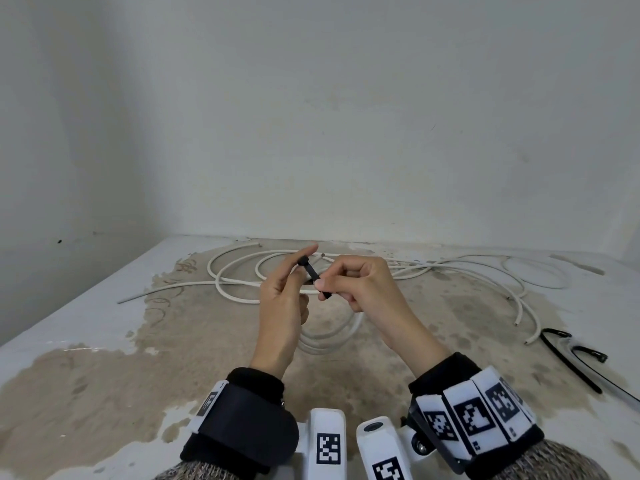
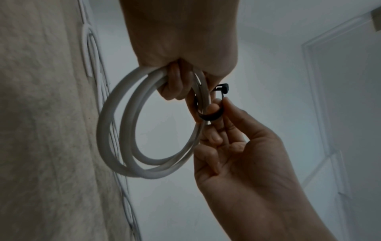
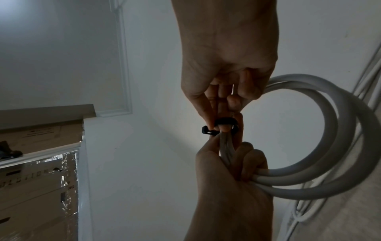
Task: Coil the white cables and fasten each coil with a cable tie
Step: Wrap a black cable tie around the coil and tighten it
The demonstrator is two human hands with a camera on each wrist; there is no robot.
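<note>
My left hand (image 1: pixel 294 284) grips a small coil of white cable (image 1: pixel 329 337) held above the table; the coil hangs below both hands. A black cable tie (image 1: pixel 313 275) is looped round the coil strands beside the left fingers. My right hand (image 1: pixel 332 287) pinches the tie's strap between thumb and forefinger. In the left wrist view the left hand (image 2: pixel 177 81) closes round the coil (image 2: pixel 115 130), and the right hand (image 2: pixel 222 110) holds the tie (image 2: pixel 210 116), whose head sticks out. The right wrist view shows the right hand (image 3: pixel 218 114), the tie (image 3: pixel 225 121) and the coil (image 3: pixel 340 146).
Several loose white cables (image 1: pixel 239 299) sprawl across the back of the worn white table (image 1: pixel 86 341), reaching to the right. Spare black cable ties (image 1: pixel 568 363) lie at the right edge. A wall stands close behind the table.
</note>
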